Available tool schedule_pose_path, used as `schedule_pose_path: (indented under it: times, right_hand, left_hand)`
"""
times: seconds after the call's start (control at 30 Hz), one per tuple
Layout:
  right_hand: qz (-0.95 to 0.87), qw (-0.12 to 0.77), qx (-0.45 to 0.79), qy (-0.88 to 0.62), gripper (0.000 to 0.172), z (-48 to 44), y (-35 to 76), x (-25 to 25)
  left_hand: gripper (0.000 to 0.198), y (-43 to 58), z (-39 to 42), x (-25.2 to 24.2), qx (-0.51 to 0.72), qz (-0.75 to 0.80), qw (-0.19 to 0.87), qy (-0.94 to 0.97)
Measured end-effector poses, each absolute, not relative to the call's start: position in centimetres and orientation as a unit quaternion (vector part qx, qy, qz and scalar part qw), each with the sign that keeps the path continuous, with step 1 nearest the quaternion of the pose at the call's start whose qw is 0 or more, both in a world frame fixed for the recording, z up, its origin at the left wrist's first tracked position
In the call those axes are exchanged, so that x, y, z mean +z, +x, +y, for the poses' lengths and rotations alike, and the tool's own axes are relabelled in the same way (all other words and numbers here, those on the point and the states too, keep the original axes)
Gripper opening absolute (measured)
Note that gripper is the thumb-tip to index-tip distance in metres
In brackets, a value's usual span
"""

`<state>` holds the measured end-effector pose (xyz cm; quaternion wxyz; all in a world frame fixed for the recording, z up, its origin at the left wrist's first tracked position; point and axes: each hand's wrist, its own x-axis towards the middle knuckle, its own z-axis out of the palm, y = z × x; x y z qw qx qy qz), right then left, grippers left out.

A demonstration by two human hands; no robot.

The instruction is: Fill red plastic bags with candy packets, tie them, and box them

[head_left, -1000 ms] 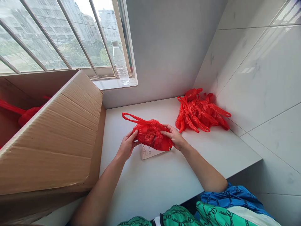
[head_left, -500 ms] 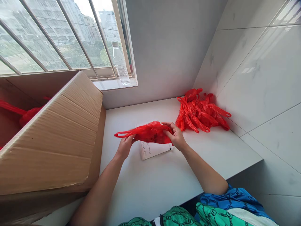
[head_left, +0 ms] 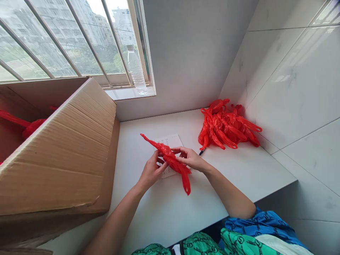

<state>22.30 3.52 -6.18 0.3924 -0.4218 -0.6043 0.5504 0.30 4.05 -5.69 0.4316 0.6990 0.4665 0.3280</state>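
Observation:
A red plastic bag (head_left: 170,160), gathered into a long thin strip, runs slantwise from upper left to lower right above the white counter (head_left: 164,209). My left hand (head_left: 151,171) is closed on its middle from the left. From the right, my right hand (head_left: 190,158) pinches the same strip, the two hands nearly touching. Under them lies a small white printed paper (head_left: 171,141). One end of the bag hangs down past my right hand.
A heap of knotted red bags (head_left: 225,125) lies at the back right corner against the tiled wall. A big open cardboard box (head_left: 61,156) with red bags inside fills the left. A clear plastic bottle (head_left: 135,69) stands on the window sill. A small dark thing I cannot make out (head_left: 202,152) lies beside the heap.
The bag went from a loose bunch to a tight twisted strip. My hands came closer together over the paper, and the bag's right end now hangs down.

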Motion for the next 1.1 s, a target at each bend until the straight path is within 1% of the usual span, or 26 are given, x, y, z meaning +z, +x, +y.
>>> schedule_pose_path:
  times: [0.1,0.2,0.3,0.37,0.47,0.53,0.63,0.7,0.77,0.83,0.9,1.0,1.1]
  right_hand:
    - [-0.632,0.408,0.49,-0.441,0.04,3.1,20.8,-6.4]
    - [-0.638,0.422,0.465,-0.445,0.035,3.1,20.1,-6.5]
    - [-0.632,0.457,0.417,-0.466,0.033,3.5,21.1,-6.4]
    - [-0.616,0.477,0.38,-0.499,0.035,4.0,22.4,-6.4]
    - [-0.632,0.434,0.352,-0.537,0.033,4.5,23.9,-6.4]
    - [-0.656,0.409,0.325,-0.544,0.03,4.4,24.2,-6.2]
    - [-0.67,0.446,0.244,-0.541,0.03,3.6,23.3,-5.4]
    - [-0.696,0.453,0.192,-0.523,0.037,2.9,22.1,-5.1]
    - [-0.749,0.407,0.164,-0.497,0.049,2.3,21.0,-5.5]
    - [-0.787,0.341,0.138,-0.496,0.056,2.2,20.4,-6.5]
    - [-0.785,0.299,0.089,-0.535,0.053,2.7,20.6,-7.6]
    - [-0.754,0.293,0.017,-0.588,0.049,3.8,21.6,-8.7]
    - [-0.767,0.29,0.02,-0.572,0.051,4.3,21.8,-9.1]
  left_hand:
    - [0.032,1.2,3.6,-6.0,0.357,0.458,0.444,0.682]
    - [0.024,0.9,4.0,-6.1,0.395,0.45,0.45,0.662]
    - [0.027,-0.5,4.8,-5.8,0.423,0.45,0.45,0.645]
    - [0.029,-1.7,5.3,-5.4,0.418,0.477,0.424,0.647]
    - [0.03,-3.2,5.2,-4.8,0.336,0.524,0.371,0.689]
    - [0.027,-3.7,4.6,-4.3,0.3,0.548,0.317,0.713]
    - [0.027,-3.3,3.4,-3.5,0.358,0.563,0.187,0.721]
    - [0.024,-2.3,3.2,-3.3,0.379,0.518,0.107,0.759]
    - [0.027,-0.9,3.7,-3.6,0.329,0.448,0.055,0.83]
    - [0.037,0.6,4.8,-4.4,0.252,0.405,0.026,0.879]
    - [0.044,1.9,6.0,-5.2,0.219,0.406,0.005,0.887]
    - [0.049,3.1,7.6,-6.0,0.224,0.403,-0.025,0.887]
    - [0.047,3.3,8.6,-6.7,0.224,0.404,-0.031,0.886]
